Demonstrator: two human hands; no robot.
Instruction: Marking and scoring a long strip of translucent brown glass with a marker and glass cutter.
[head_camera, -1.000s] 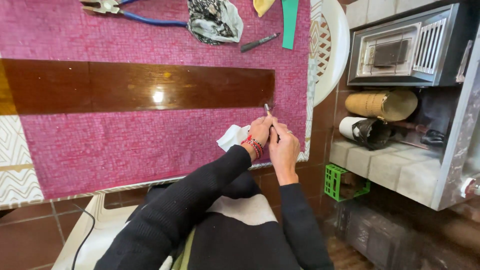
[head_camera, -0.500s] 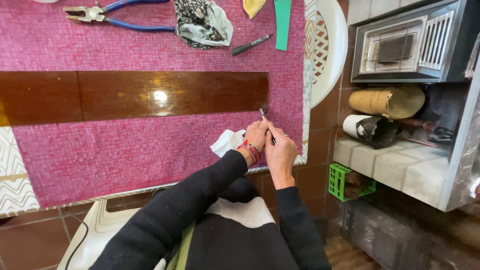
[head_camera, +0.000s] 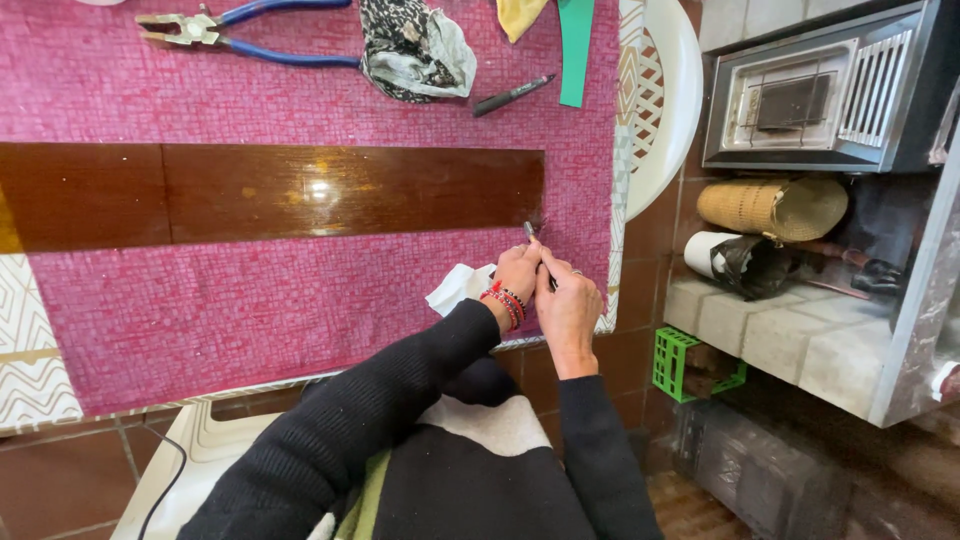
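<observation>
At upper left we see pliers (head_camera: 215, 28) on the table's pink cloth (head_camera: 200, 320), with a wood strip (head_camera: 270, 195) below. Right of centre, our left hand (head_camera: 515, 275) and right hand (head_camera: 568, 310) close together, pinching a small metal tool (head_camera: 530, 231) over the cloth. We judge fine work is under way; next calls for a steady grip.
</observation>
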